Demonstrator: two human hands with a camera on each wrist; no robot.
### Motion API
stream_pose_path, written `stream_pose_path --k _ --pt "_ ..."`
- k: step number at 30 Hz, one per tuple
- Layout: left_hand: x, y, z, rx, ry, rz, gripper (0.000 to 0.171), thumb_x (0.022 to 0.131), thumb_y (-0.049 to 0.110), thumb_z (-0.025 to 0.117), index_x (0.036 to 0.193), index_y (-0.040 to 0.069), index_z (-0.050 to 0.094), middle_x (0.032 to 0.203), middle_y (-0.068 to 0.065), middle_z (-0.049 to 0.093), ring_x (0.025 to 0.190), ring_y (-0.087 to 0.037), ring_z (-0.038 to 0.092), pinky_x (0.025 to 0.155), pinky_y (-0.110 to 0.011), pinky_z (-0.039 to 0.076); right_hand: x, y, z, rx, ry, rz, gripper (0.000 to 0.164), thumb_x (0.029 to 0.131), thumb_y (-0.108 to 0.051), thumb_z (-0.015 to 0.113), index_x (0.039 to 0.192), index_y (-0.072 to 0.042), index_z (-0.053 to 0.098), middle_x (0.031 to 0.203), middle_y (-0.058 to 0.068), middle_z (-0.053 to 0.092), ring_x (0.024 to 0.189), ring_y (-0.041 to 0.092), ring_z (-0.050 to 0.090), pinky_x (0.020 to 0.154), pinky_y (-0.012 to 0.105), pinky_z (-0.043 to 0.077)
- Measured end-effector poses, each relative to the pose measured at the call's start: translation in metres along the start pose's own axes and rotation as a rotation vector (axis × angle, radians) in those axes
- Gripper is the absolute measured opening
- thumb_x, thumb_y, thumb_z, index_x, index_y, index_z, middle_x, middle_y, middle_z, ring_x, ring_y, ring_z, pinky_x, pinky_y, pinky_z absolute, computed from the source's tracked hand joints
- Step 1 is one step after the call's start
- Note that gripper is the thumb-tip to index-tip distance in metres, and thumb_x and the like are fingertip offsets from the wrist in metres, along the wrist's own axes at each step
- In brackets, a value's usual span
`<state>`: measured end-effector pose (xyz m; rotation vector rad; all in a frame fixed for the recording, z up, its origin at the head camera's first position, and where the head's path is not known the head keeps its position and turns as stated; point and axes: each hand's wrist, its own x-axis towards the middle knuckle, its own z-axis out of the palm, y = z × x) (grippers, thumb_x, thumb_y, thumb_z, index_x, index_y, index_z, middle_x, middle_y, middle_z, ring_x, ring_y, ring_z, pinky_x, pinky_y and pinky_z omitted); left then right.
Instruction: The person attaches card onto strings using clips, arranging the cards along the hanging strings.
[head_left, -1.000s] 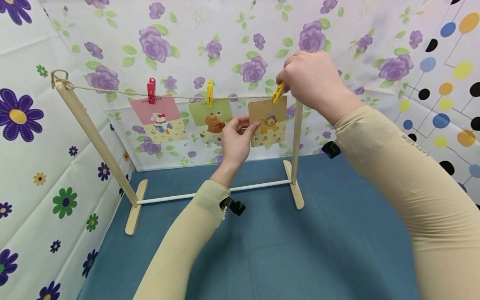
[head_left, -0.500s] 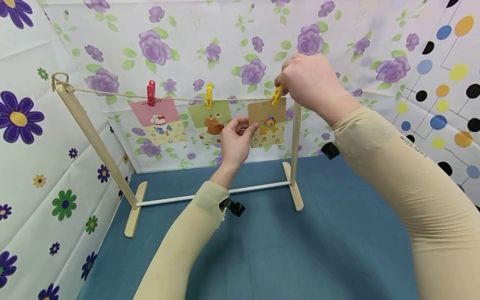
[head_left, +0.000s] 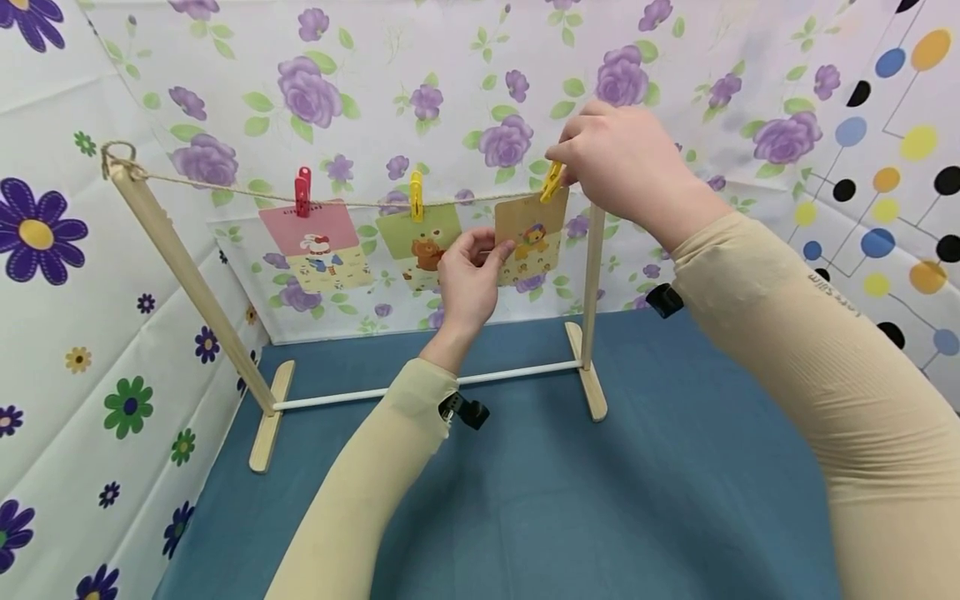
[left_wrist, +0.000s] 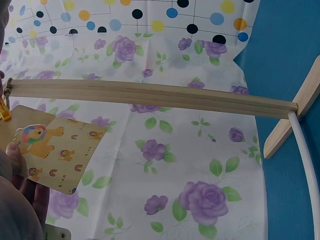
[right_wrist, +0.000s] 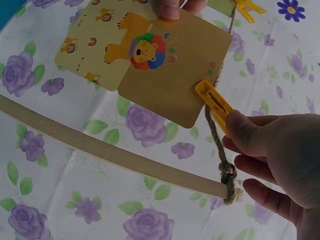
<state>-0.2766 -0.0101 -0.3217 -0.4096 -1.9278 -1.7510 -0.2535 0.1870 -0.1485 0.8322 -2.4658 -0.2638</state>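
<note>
Nearest the viewer, two forearms in beige sleeves reach out over the blue bench point(head_left: 600, 500) toward a small wooden rack point(head_left: 592, 333) whose feet rest on it. The left hand point(head_left: 467, 279) is raised in front of the rack, thumb and fingers pinching the lower left edge of the lion card point(head_left: 531, 242), which tilts a little. Above and to the right, the right hand point(head_left: 622, 162) has its thumb and forefinger clamped on the yellow peg point(head_left: 552, 181) at the card's top right corner, where the card meets the string point(head_left: 225, 188); the wrist view shows the peg biting the card's edge beside the string, close to the knot on the right post. Further left along the string hang a green bear card point(head_left: 420, 242) under a second yellow peg point(head_left: 416, 195) and a pink card point(head_left: 315, 242) under a red peg point(head_left: 302, 191). Behind everything stands a flowered backdrop point(head_left: 450, 75)
</note>
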Motion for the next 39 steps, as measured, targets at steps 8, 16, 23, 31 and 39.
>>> stream_pose_path --k 8,16,23,31,39 --pt "0.000 0.002 0.001 -0.005 0.005 0.013 0.023 0.098 0.020 0.081 0.114 0.004 0.074 0.102 -0.010 0.078 0.090 -0.021 0.074 0.076 -0.029 0.056 -0.004 0.001 0.003 -0.001 0.056 -0.009 0.045 0.096 -0.016 0.083 0.138 -0.004 0.071 0.131 0.020 0.072 0.129 0.040 0.058 0.100 0.058 0.054" --pt "-0.003 -0.001 0.000 -0.065 -0.010 0.008 0.033 0.101 0.022 0.078 0.128 0.004 0.070 0.112 -0.010 0.078 0.096 -0.022 0.076 0.084 -0.035 0.059 -0.005 0.002 0.008 0.063 0.154 0.012 0.058 0.097 -0.015 0.082 0.150 -0.005 0.061 0.145 0.021 0.063 0.141 0.041 0.050 0.109 0.062 0.045" --pt "-0.007 -0.005 -0.001 -0.115 -0.022 0.008 0.037 0.104 0.019 0.074 0.137 0.006 0.065 0.120 -0.009 0.077 0.103 -0.022 0.076 0.091 -0.036 0.060 -0.011 0.006 0.010 0.127 0.250 0.011 0.057 0.097 -0.008 0.080 0.151 -0.009 0.061 0.147 0.019 0.062 0.144 0.039 0.048 0.110 0.062 0.044" --pt "-0.018 -0.009 -0.006 -0.163 -0.039 -0.002 0.039 0.111 0.022 0.063 0.146 0.007 0.056 0.136 -0.014 0.069 0.119 -0.021 0.070 0.102 -0.035 0.054 -0.020 0.013 0.017 0.166 0.348 -0.015 0.055 0.098 -0.005 0.078 0.151 -0.008 0.062 0.147 0.017 0.063 0.139 0.039 0.053 0.110 0.058 0.045" --pt "-0.025 -0.011 -0.011 -0.189 -0.059 0.008 0.036 0.115 0.025 0.055 0.145 0.005 0.055 0.132 -0.020 0.067 0.121 -0.032 0.068 0.106 -0.047 0.052 -0.038 0.026 0.030 0.216 0.452 -0.015 0.043 0.102 -0.011 0.072 0.145 -0.007 0.067 0.140 0.018 0.066 0.131 0.042 0.058 0.115 0.054 0.043"
